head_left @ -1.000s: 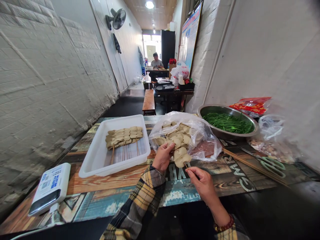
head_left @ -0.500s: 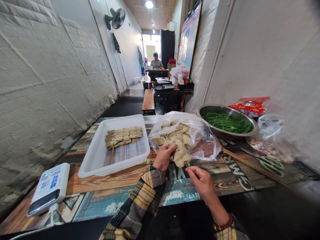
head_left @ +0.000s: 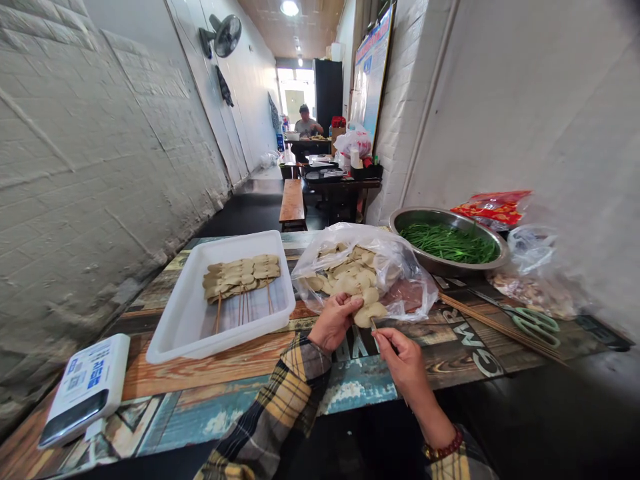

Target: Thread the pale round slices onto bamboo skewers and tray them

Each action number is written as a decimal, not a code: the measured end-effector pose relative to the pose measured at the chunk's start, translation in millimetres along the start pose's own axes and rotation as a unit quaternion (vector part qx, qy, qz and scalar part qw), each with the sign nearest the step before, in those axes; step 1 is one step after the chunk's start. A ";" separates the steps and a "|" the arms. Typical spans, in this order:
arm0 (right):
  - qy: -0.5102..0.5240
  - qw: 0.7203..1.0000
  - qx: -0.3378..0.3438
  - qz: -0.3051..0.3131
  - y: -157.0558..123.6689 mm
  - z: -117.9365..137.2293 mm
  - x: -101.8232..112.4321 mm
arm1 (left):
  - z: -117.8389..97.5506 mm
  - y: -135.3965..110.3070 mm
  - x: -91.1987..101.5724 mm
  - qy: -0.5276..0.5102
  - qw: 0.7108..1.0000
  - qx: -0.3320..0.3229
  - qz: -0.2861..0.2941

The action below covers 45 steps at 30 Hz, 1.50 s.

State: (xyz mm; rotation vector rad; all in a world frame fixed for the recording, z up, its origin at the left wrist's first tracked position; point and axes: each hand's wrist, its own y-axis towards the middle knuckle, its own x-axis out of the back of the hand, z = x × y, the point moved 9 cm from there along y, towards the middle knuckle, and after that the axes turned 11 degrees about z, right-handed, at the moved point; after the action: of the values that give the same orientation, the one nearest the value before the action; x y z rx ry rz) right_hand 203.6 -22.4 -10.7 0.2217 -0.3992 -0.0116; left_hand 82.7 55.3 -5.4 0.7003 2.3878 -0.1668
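Between thumb and fingers, my left hand (head_left: 334,321) grips flat, round beige slices (head_left: 370,312), whose exact kind I cannot make out. A thin wooden skewer (head_left: 373,323) runs into the lowest slice, and my right hand (head_left: 404,360) pinches it from below. Just beyond my hands lies an open clear plastic bag (head_left: 413,293) with a heap of loose beige slices (head_left: 345,270) inside. To the left, a white plastic tray (head_left: 187,340) holds a stack of skewered slices (head_left: 240,275), their sticks pointing towards me.
At the right stands a metal bowl (head_left: 430,267) of long green stalks (head_left: 453,243), near green-handled scissors (head_left: 535,325), bare skewers (head_left: 493,327) and plastic bags (head_left: 533,250). A white box-like device (head_left: 85,387) sits front left. Further back are a bench (head_left: 292,200) and a seated person (head_left: 307,123).
My left hand has shifted slightly right and down along the slices, closer to my right hand. The whole view has turned a little, moving the scene left. The far person's arm has moved.
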 end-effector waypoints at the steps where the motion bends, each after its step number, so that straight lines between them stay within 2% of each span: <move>1: 0.002 1.000 0.000 0.002 0.2 0.8 -0.3 | 0.3 0.5 1.0 -0.005 1.000 -0.006 -0.006; 12: -0.022 1.000 0.005 0.012 0.3 4.5 -1.6 | -0.8 -2.0 1.5 -0.004 0.999 -0.023 -0.047; 24: -0.040 0.999 0.008 -0.007 -2.8 2.8 2.4 | 5.3 -0.8 -7.4 0.005 1.000 -0.015 -0.024; 35: -0.030 0.999 0.004 -0.021 -3.2 2.8 4.6 | 12.6 -3.6 -0.1 0.008 0.998 -0.002 -0.055; 42: -0.013 1.000 0.005 -0.020 -2.5 -1.1 4.4 | 18.5 -3.4 0.7 0.022 0.998 0.010 -0.050; 45: 0.005 1.000 0.000 -0.012 -2.4 -3.8 3.1 | 14.2 -2.5 -2.6 0.017 0.999 0.007 -0.032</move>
State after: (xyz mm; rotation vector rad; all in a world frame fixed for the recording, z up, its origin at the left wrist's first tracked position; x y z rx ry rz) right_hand 208.0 -24.1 -13.4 0.2259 -0.3865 -0.0344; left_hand 90.8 47.9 -15.1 0.6386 2.4455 -0.2011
